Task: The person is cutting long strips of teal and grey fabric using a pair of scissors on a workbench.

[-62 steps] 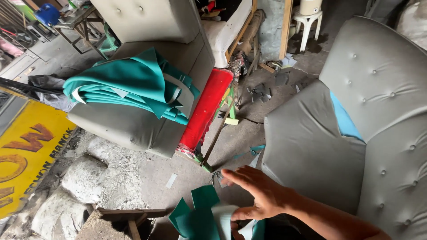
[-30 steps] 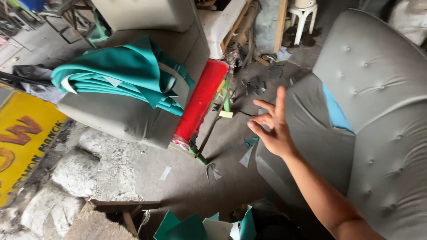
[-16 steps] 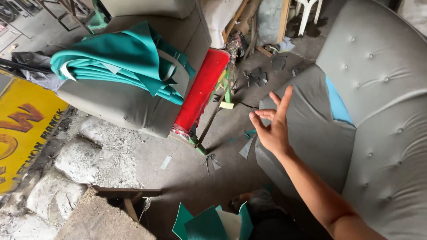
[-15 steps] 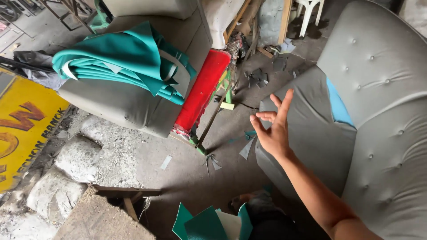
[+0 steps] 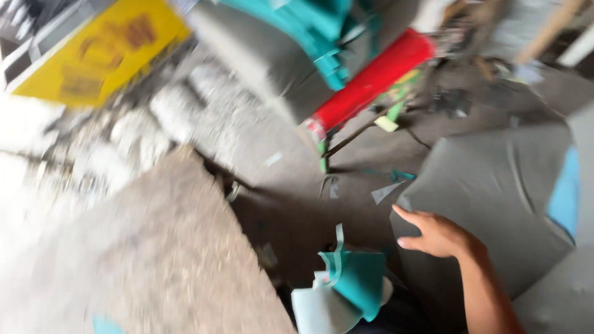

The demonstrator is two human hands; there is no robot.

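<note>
The picture is blurred by head motion. My right hand (image 5: 436, 236) rests flat, fingers apart, on the front edge of the grey upholstered seat (image 5: 495, 185) at the right, holding nothing. Just below and left of it lies a bundle of teal and pale fabric scraps (image 5: 346, 287). My left hand is out of view. A red roll (image 5: 371, 80) leans against a grey cushioned chair (image 5: 260, 55) loaded with folded teal fabric (image 5: 309, 25) at the top.
A yellow sign board (image 5: 93, 49) lies at the upper left beside white rubble (image 5: 154, 117). A rough brown board (image 5: 161, 266) fills the lower left. Small fabric offcuts (image 5: 383, 193) litter the dusty concrete floor (image 5: 297, 204) between the chairs.
My head has swung left and down, so the view is blurred. My right hand has dropped from being raised with spread fingers onto the seat's front edge.
</note>
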